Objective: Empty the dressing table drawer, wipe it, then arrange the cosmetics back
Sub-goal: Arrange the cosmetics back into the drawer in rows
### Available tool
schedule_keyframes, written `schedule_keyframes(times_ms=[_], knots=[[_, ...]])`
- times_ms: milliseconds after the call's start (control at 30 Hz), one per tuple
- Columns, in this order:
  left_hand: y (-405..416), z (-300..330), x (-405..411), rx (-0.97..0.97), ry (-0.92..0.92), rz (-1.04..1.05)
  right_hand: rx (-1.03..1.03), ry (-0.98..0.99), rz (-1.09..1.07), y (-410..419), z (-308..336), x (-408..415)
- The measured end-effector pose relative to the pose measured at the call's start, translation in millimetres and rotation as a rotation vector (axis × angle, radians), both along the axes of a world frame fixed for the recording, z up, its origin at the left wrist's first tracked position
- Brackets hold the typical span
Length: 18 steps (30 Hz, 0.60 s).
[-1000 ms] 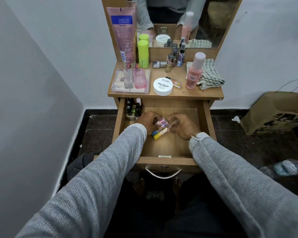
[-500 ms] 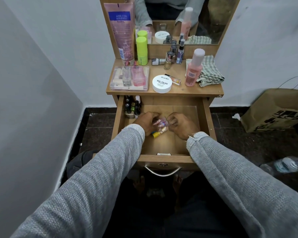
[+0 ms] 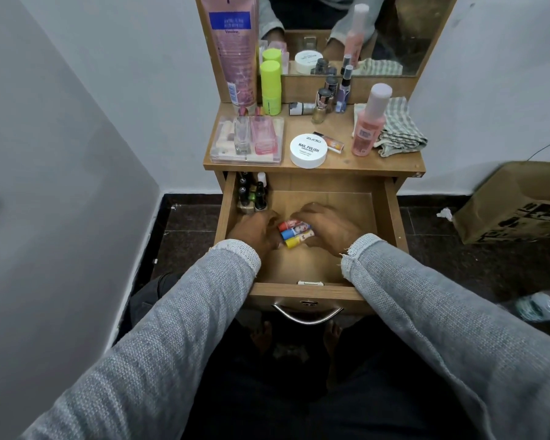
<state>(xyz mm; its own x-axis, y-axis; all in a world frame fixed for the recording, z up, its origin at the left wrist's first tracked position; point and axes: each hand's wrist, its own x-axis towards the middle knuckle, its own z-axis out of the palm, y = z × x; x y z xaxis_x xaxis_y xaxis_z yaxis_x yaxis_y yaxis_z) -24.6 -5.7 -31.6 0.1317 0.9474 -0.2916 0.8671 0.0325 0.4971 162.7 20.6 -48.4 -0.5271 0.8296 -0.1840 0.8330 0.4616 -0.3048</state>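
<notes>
We see the drawer (image 3: pixel 391 217) pulled out from under the worktop (image 3: pixel 311 166), and we take it as our landmark. Behind and above the drawer stands the mirror (image 3: pixel 404 33), with a tall pink tube (image 3: pixel 232 49) leaning at its left edge. On the floor to the right of the drawer sits a brown paper bag (image 3: pixel 515 201), and nearer us on that side lies a plastic water bottle (image 3: pixel 540 304).

On the worktop above the drawer's left half rests a clear case (image 3: pixel 246 139) holding two small glass bottles. Behind it stands a lime green bottle (image 3: pixel 270 87). Above the drawer's right half a checked cloth (image 3: pixel 400 128) lies folded, with a pink bottle (image 3: pixel 367 122) upright just beside it. Between case and pink bottle sits a round white tub (image 3: pixel 308 150), and a small boxed item (image 3: pixel 331 142) lies touching its right edge. A few little bottles (image 3: pixel 331 96) cluster further back, near the mirror's base.

Inside the drawer, our left hand (image 3: pixel 256 231) and right hand (image 3: pixel 329 227) meet over the middle of the floor. Both curl their fingers around a bundle of three small tubes (image 3: pixel 296 233), with red, blue and yellow caps, lying side by side between them. The tubes touch or sit just above the drawer floor; we cannot tell which. In the drawer's back left corner, a group of nail polish bottles (image 3: pixel 251 193) stands upright.
</notes>
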Motion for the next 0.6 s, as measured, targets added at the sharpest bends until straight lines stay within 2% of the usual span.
schedule_keyframes(times_ms=[200, 600], knots=[[1.9, -1.6, -1.8, -0.023, -0.017, 0.065, 0.026, 0.077, -0.125, 5.4, -4.5, -5.9], [2.8, -0.4, 4.7, -0.031, -0.001, 0.059, 0.047, 0.170, -0.295, 23.7, -7.9, -22.0]])
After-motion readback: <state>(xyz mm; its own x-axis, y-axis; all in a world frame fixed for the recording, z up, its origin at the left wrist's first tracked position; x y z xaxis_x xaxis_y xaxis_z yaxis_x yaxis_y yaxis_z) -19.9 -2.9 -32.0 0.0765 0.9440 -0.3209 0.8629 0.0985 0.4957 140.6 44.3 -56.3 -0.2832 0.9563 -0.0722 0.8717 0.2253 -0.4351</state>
